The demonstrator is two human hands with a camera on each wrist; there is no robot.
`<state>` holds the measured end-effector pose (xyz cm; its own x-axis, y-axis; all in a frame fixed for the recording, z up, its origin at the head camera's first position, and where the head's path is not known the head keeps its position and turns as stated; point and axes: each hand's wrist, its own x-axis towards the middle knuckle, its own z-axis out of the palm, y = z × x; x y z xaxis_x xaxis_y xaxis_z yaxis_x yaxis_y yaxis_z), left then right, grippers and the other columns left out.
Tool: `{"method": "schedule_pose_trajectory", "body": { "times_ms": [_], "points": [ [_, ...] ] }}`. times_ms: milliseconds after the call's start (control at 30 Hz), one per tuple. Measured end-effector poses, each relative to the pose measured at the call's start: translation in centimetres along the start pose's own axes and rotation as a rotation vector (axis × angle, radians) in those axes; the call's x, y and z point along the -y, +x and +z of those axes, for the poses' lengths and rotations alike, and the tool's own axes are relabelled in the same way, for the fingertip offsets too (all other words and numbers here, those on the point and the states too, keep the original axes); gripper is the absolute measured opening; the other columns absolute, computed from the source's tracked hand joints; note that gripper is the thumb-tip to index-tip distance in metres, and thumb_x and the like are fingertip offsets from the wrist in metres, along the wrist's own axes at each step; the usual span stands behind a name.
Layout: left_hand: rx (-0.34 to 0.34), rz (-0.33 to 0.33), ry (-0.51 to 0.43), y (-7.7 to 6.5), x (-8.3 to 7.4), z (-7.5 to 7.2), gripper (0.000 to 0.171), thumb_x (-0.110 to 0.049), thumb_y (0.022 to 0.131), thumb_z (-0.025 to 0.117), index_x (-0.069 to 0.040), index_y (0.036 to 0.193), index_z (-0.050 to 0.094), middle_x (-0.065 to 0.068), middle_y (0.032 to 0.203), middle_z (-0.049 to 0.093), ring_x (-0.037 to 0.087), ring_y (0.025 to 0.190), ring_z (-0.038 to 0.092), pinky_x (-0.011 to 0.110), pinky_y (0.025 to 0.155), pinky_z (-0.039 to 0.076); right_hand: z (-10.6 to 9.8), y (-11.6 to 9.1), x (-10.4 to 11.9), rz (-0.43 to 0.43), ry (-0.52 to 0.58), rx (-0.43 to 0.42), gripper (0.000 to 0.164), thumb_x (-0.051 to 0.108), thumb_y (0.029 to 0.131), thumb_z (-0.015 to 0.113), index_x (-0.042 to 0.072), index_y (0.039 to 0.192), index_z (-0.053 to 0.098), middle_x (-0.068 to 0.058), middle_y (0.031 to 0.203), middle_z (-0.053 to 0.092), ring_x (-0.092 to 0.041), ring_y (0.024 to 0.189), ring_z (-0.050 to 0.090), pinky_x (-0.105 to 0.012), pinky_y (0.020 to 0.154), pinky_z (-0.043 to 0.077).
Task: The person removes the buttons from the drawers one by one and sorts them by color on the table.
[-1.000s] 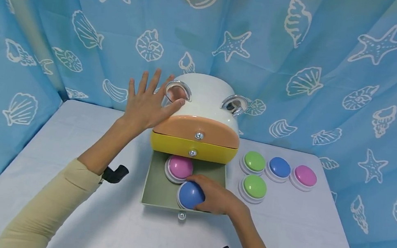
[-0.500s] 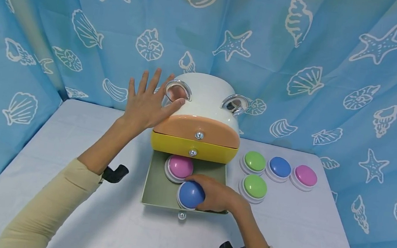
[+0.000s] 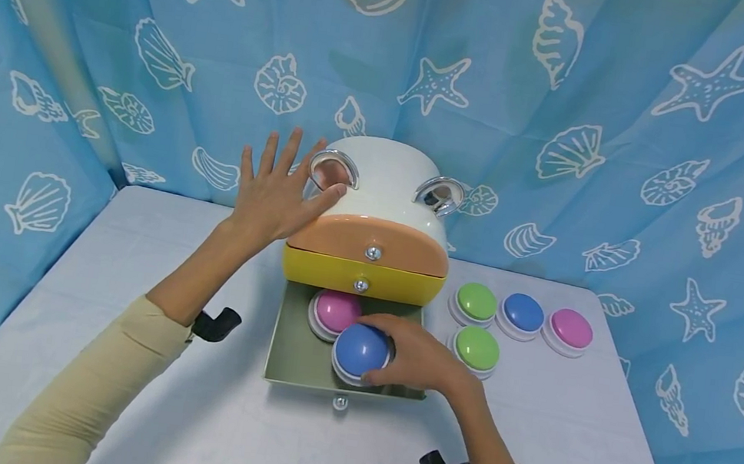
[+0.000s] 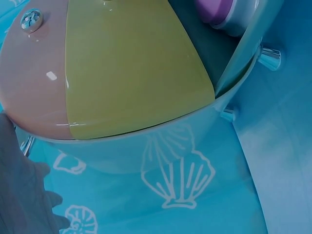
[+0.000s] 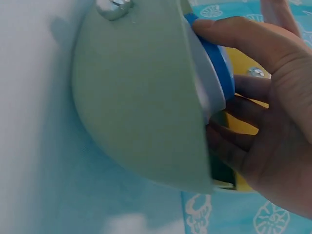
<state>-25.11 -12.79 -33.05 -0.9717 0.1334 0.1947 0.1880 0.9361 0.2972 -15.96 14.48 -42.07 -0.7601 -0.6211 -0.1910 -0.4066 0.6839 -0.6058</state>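
My right hand (image 3: pixel 422 356) grips a blue push button (image 3: pixel 360 350) with a white base, thumb at the near side and fingers round the far side. The button is over the pulled-out green drawer (image 3: pixel 289 361), tilted behind the drawer front in the right wrist view. A pink push button (image 3: pixel 337 310) sits at the back of that drawer. My left hand (image 3: pixel 273 200) is spread with straight fingers against the left side of a white animal-shaped drawer cabinet (image 3: pixel 390 168), thumb by its silver-rimmed eye.
An orange drawer (image 3: pixel 337 235) and a yellow drawer (image 3: pixel 318 270), both with silver knobs, are closed above the green one. Right of the cabinet stand two green buttons (image 3: pixel 477 301), a blue button (image 3: pixel 523 313) and a pink button (image 3: pixel 571 328). A shell-patterned blue curtain (image 3: pixel 480 29) hangs behind.
The right hand has raised the blue button slightly from the drawer and shifted it a little toward the back. The left hand has stayed where it was.
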Motion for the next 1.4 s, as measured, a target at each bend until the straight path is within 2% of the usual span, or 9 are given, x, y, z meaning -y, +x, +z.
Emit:
{"method": "schedule_pose_trajectory", "body": {
  "times_ms": [333,500,600,800,1033,1233,1400],
  "points": [
    [-0.011,0.002,-0.005,0.1,0.0,0.1,0.085,-0.073,0.094,0.032,-0.027,0.162,0.011,0.011,0.167,0.0,0.039,0.15,-0.008,0.064,0.111,-0.012,-2.4,-1.7,0.1,-0.056,0.025,-0.16,0.073,0.033,0.077,0.085,0.013,0.141,0.056,-0.004,0.136,0.058,-0.026,0.121,0.054,-0.047,0.093,0.052],
    [-0.017,0.007,-0.011,0.1,0.0,0.1,0.085,-0.073,0.094,0.032,-0.027,0.162,0.012,0.011,0.167,0.0,0.04,0.15,-0.007,0.064,0.111,-0.012,-3.7,-3.3,-0.3,-0.017,0.038,-0.205,0.075,0.035,0.076,0.085,0.016,0.142,0.055,-0.004,0.134,0.059,-0.026,0.117,0.056,-0.046,0.09,0.054],
    [-0.01,0.006,-0.006,0.1,-0.1,0.1,0.085,-0.073,0.094,0.032,-0.027,0.162,0.012,0.011,0.167,-0.001,0.04,0.15,-0.007,0.065,0.111,-0.012,-4.4,-4.4,-0.9,0.035,0.038,-0.224,0.077,0.037,0.076,0.086,0.017,0.143,0.055,-0.006,0.136,0.057,-0.029,0.119,0.055,-0.048,0.088,0.054],
    [0.0,0.003,-0.003,0.0,-0.2,0.0,0.086,-0.074,0.093,0.031,-0.027,0.162,0.011,0.01,0.167,-0.001,0.039,0.15,-0.008,0.065,0.111,-0.011,-5.7,-7.2,-3.6,0.093,0.032,-0.279,0.079,0.042,0.076,0.085,0.016,0.144,0.054,-0.013,0.139,0.054,-0.037,0.12,0.054,-0.05,0.081,0.057],
    [0.005,-0.003,-0.005,-0.1,-0.1,-0.1,0.085,-0.074,0.093,0.03,-0.028,0.162,0.011,0.009,0.167,-0.002,0.038,0.15,-0.009,0.065,0.111,-0.011,-6.9,-10.5,-7.5,0.183,-0.004,-0.313,0.082,0.04,0.078,0.085,0.011,0.146,0.05,-0.024,0.138,0.052,-0.044,0.115,0.054,-0.048,0.076,0.058],
    [-0.002,0.0,-0.003,-0.1,0.0,-0.1,0.085,-0.075,0.093,0.03,-0.028,0.162,0.012,0.01,0.167,-0.002,0.038,0.15,-0.009,0.066,0.111,-0.01,-7.7,-12.8,-11.2,0.234,0.019,-0.346,0.084,0.033,0.08,0.084,0.006,0.149,0.044,-0.033,0.142,0.042,-0.054,0.117,0.049,-0.055,0.078,0.056],
    [-0.005,0.003,-0.002,-0.1,0.0,0.0,0.086,-0.075,0.093,0.03,-0.028,0.162,0.011,0.01,0.167,-0.003,0.038,0.15,-0.01,0.064,0.111,-0.013,-7.6,-13.9,-14.3,0.268,0.056,-0.364,0.083,0.03,0.083,0.081,0.003,0.151,0.041,-0.035,0.145,0.038,-0.056,0.119,0.047,-0.059,0.083,0.053]
  ]
}}
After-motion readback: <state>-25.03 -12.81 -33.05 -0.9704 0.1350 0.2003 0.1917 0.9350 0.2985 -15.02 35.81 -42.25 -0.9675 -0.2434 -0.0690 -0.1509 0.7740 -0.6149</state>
